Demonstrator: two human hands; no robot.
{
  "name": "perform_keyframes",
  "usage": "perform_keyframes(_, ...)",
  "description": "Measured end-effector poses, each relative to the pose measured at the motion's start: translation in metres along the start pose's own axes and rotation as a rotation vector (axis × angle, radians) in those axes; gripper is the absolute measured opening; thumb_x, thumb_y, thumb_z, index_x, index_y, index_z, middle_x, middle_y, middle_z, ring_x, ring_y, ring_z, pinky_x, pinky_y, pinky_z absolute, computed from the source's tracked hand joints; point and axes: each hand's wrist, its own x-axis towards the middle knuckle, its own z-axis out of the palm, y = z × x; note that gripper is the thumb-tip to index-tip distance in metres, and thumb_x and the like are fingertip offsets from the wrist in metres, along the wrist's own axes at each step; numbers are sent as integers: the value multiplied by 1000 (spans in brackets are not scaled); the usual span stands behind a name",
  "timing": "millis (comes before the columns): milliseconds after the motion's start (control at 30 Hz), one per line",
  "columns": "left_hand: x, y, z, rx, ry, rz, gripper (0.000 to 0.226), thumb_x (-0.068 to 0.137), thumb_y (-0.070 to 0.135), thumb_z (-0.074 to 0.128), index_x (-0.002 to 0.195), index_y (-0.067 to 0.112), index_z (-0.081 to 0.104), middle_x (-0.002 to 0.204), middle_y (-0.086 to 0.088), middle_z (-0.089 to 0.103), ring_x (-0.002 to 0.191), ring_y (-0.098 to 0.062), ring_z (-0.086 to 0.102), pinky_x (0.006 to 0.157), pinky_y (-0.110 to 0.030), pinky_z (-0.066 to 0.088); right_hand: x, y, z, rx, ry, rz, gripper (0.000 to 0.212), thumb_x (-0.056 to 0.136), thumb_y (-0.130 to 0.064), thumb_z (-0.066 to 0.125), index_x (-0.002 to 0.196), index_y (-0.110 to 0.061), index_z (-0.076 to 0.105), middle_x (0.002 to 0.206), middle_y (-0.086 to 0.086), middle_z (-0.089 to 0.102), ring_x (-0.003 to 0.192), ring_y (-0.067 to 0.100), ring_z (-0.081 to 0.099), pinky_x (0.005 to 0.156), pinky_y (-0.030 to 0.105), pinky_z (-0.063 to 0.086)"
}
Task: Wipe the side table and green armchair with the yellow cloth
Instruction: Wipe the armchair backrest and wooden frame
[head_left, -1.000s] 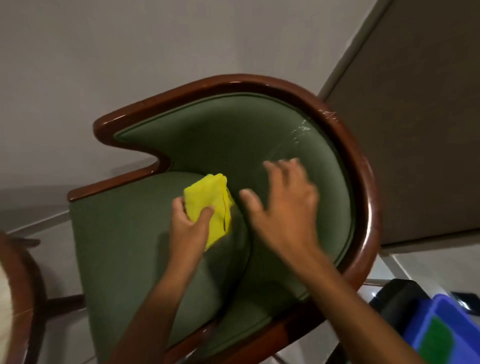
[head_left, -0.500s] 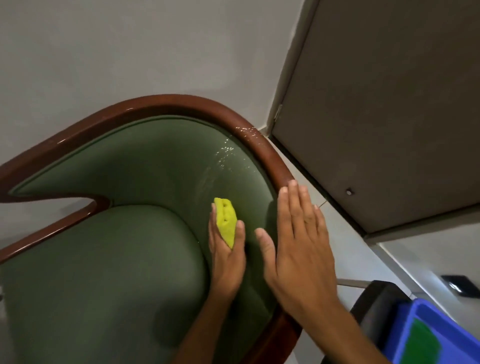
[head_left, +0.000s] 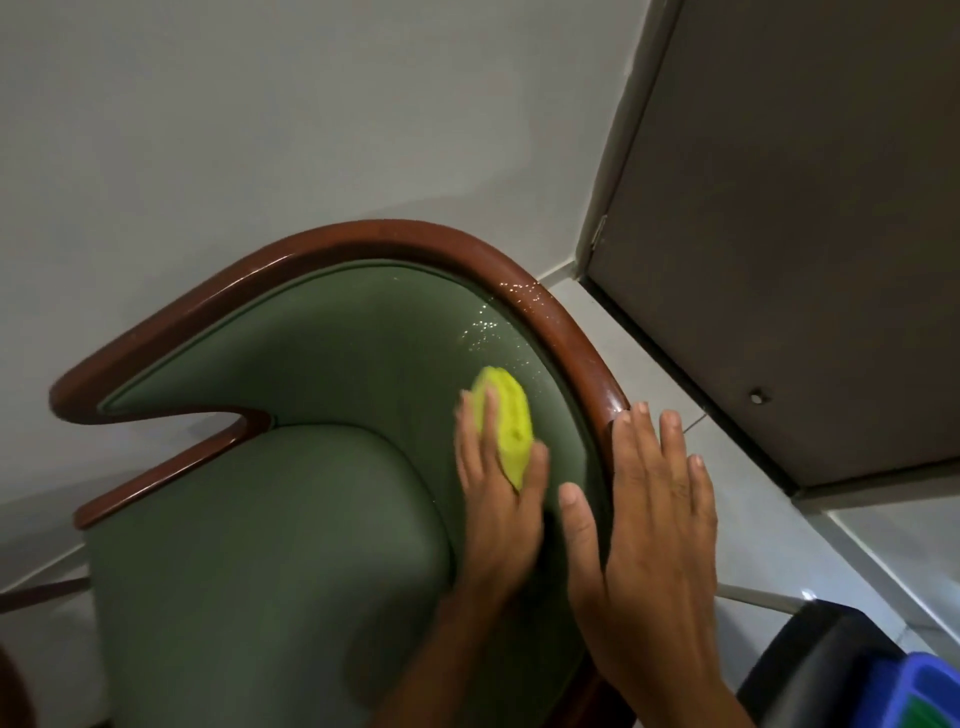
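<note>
Left hand (head_left: 496, 512) clenches the soft, light, bunched cloth (head_left: 506, 421) against the armchair (head_left: 322, 374) backrest; right hand (head_left: 649, 514), fingers released flat, steadies the slick wooden rim (head_left: 582, 338).

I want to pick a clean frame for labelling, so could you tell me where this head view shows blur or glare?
Head view: the left hand holding the yellow cloth is motion-blurred; the right hand is sharper; glints speckle the armchair's wooden rim and green upholstery; wide-angle distortion bends the door edge.
</note>
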Motion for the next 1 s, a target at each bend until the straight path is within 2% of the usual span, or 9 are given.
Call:
perform_keyframes(100,-26,-17,6,-60,-102,-65,71,86,77,29,149,56,6,164,26,3,151,6,3,119,-15,6,2,3,-5,0,9,9,66,96,-52,23,153,-19,20,163,-1,19,152,9,1,123,45,10)
perform_keyframes(233,10,-66,6,-230,78,-611,67,98,57,33,157,32,12,166,7,17,152,-14,20,125,-37,15,-1,0,-3,-27,-14,-24,65,96,-52,23,153,-20,24,163,-1,21,152,10,0,122,46,9)
perform_keyframes(300,18,-98,2,-349,111,-816,67,98,57,33,157,29,15,164,0,23,149,-22,28,124,-44,22,-1,-1,-2,-20,-7,-35,64,96,-52,24,152,-20,26,162,-2,22,152,10,1,122,46,9)
perform_keyframes(467,38,-116,-3,-526,140,-940,75,91,70,33,154,32,19,161,-5,32,146,-29,35,119,-52,30,-2,2,-1,-13,31,-67,61,97,-50,27,151,-19,29,161,-1,25,152,11,3,122,45,10)
perform_keyframes(533,66,-92,-8,-480,240,-829,76,93,67,32,156,30,14,165,-4,22,150,-27,27,123,-48,22,-1,2,-1,-9,37,-74,61,97,-49,27,151,-19,28,162,0,25,152,11,3,122,46,10)
perform_keyframes(633,98,-39,-9,-228,313,-520,76,94,65,27,157,31,0,168,-4,7,155,-24,8,125,-42,5,-1,1,-1,-6,47,-66,60,98,-47,27,152,-19,27,162,-1,25,152,10,2,123,43,8)
perform_keyframes(733,88,5,0,3,194,-140,83,86,70,24,156,33,-1,168,-2,-4,154,-17,-4,121,-37,-5,-2,0,-2,2,40,-16,61,98,-42,26,153,-18,21,163,-1,19,151,7,1,123,37,4)
perform_keyframes(867,59,14,-7,323,-64,318,72,95,63,26,157,32,4,168,-4,-4,155,-22,-9,124,-53,7,0,-1,-1,-141,10,6,65,97,-40,25,154,-11,15,164,3,10,152,14,1,124,42,4)
perform_keyframes(1000,17,-4,-17,442,-280,549,69,98,63,23,156,35,0,168,-4,-5,155,-26,-10,119,-65,13,-1,-2,0,-102,57,2,66,96,-40,23,155,-16,4,165,0,2,152,13,-3,123,45,1)
